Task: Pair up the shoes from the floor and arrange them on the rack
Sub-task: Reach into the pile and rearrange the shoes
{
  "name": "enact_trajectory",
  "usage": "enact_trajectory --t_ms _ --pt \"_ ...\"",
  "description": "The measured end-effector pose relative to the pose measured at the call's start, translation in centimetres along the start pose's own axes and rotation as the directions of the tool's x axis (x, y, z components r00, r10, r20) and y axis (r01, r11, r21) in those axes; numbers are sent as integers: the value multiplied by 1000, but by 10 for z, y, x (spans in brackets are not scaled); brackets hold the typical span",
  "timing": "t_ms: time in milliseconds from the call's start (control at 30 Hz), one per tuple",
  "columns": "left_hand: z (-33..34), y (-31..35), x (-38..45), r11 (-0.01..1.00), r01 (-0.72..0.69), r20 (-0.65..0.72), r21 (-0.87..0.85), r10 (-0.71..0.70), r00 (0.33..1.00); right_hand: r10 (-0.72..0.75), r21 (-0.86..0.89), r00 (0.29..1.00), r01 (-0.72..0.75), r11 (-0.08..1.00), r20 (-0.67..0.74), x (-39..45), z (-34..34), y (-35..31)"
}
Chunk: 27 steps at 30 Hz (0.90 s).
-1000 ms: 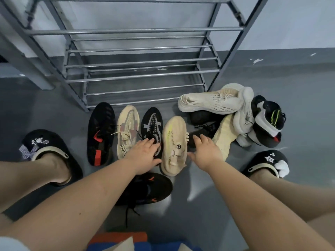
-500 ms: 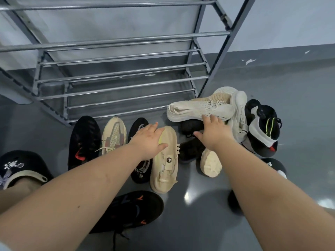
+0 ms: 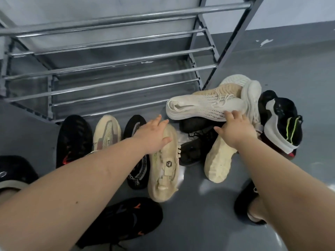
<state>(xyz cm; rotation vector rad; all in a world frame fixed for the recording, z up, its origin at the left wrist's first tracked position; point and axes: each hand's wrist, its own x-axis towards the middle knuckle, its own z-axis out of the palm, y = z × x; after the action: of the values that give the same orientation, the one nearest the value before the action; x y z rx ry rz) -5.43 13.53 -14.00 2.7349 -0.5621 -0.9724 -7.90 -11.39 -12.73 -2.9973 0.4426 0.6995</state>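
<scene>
The left hand (image 3: 151, 134) lies flat, fingers straight, on the toe of a beige shoe (image 3: 164, 163) in the row on the floor (image 3: 199, 214). The right hand (image 3: 234, 130) reaches into the pile, fingers spread and relaxed, fingertips touching a white knit shoe (image 3: 204, 107) that lies on top of a black shoe (image 3: 194, 145). A cream sole (image 3: 218, 160) shows below the wrist. The row also holds a black shoe with red (image 3: 73, 140). The rack (image 3: 116, 69) stands behind, just beyond the shoes.
</scene>
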Motion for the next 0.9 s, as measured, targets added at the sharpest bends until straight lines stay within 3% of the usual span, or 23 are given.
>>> enact_trajectory --t_ms 133,233,367,500,633,800,900 --pt "-5 6 14 997 22 -119 -69 -30 992 -11 22 990 14 1000 -143 9 3 4" --pt "-12 11 28 970 51 -224 -238 -106 969 33 40 988 -27 999 -149 19 1 10" --pt "-23 21 46 880 114 -106 -461 -182 978 106 156 993 -98 983 -49 29 4 16" --pt "-23 26 65 637 211 41 -741 -270 962 191 462 977 -126 878 -97 30 5 14" --pt "-12 24 69 360 241 117 -901 -333 936 395 816 912 -146 560 -107 31 -5 15" --pt "-11 17 55 173 234 168 -957 -330 929 524 923 845 -111 368 -108 22 -8 -3" --pt "-13 5 38 85 204 164 -975 -340 926 473 936 873 -58 346 -121 11 -10 -19"
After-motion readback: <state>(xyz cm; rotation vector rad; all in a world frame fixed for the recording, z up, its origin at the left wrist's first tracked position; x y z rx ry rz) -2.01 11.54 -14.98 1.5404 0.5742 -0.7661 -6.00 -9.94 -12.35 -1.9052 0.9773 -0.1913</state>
